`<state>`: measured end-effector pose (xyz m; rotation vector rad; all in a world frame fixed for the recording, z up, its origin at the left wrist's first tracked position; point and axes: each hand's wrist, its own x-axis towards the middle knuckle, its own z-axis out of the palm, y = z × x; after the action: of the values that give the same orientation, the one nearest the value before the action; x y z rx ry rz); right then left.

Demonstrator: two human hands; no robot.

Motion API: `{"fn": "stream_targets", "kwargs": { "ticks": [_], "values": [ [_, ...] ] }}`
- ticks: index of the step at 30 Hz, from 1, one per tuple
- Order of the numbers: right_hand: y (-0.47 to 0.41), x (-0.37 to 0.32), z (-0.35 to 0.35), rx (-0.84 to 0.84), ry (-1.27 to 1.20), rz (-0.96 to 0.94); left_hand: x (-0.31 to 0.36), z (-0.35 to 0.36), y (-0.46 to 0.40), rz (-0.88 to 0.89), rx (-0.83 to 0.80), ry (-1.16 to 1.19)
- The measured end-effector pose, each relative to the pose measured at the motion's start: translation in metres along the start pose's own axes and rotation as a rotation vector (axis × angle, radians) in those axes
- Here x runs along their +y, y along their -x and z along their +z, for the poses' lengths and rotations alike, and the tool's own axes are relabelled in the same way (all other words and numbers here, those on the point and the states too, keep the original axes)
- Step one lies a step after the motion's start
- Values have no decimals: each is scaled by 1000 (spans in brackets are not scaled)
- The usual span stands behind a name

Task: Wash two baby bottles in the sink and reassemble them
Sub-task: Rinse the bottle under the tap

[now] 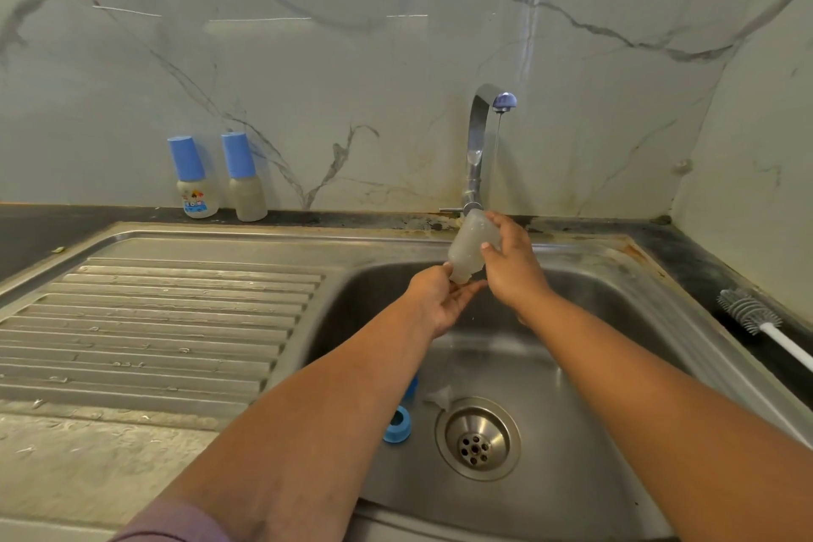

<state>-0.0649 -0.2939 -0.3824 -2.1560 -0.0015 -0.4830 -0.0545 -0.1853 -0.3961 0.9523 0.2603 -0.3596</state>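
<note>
A marble-patterned wall [396,57] fills the upper half of the frame. Below it, a dark countertop [44,229] carries a steel sink [616,365]: a ribbed draining board [154,321] at the left, one basin at centre and right, with one round drain [477,438] at lower centre.

One chrome tap [477,145] stands at the basin's back edge, a thin stream of water falling from its spout.

Bottle count: three. Two capped bottles stand upright on the countertop at the upper left, just beside each other: the printed bottle [195,178] to the left and the plain bottle [244,178] to the right, both with blue caps.

The third, an open bottle [468,249], is held at the frame centre over the basin, beside the water stream. Its long axis is tilted, base toward the upper right and neck toward the lower left.

The right hand [512,264] grips the body of the open bottle, fingers and thumb curled round it. The left hand [440,299] sits at the neck, fingers only loosely bent, fingertips touching the mouth.

One blue ring [398,425] lies in the basin left of the drain. One bottle brush [756,317] lies on the countertop at the right edge.
</note>
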Motion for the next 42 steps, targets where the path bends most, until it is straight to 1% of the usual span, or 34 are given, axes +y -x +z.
{"fn": "stream_targets", "kwargs": {
  "ticks": [2,3,7,10,14,18,19,22,23,25,27,29,36,40,42],
  "values": [
    [-2,2,-1,43,-39,63,-4,0,-2,-26,-11,-48],
    [-1,2,-2,57,-1,43,-5,0,-2,-42,-15,-70],
    [3,6,-7,141,126,-146,-8,0,1,-92,-27,-119],
    [4,7,-7,177,133,-193,-5,1,3,-82,-18,-133],
    [1,8,-14,136,121,-211,0,3,7,-67,-43,-100],
    [0,8,-22,240,164,-297,0,1,6,-138,-36,-118],
    [0,9,-22,222,187,-303,0,1,7,-149,-31,-115],
    [-1,16,-21,61,262,-207,-1,2,7,-154,-17,-128],
    [-1,18,-21,61,266,-200,-1,2,7,-152,-11,-142],
    [-3,19,-21,121,216,-219,-2,2,5,-158,-6,-174],
    [-4,17,-21,176,154,-216,-2,2,4,-170,-16,-163],
    [-4,16,-19,189,130,-214,-2,3,4,-169,-25,-133],
    [3,14,-17,120,164,-303,2,4,7,-107,-91,10],
    [6,12,-17,-8,236,-343,4,5,10,-75,-134,46],
    [6,12,-18,-41,206,-354,6,7,11,-54,-143,37]
  ]
}}
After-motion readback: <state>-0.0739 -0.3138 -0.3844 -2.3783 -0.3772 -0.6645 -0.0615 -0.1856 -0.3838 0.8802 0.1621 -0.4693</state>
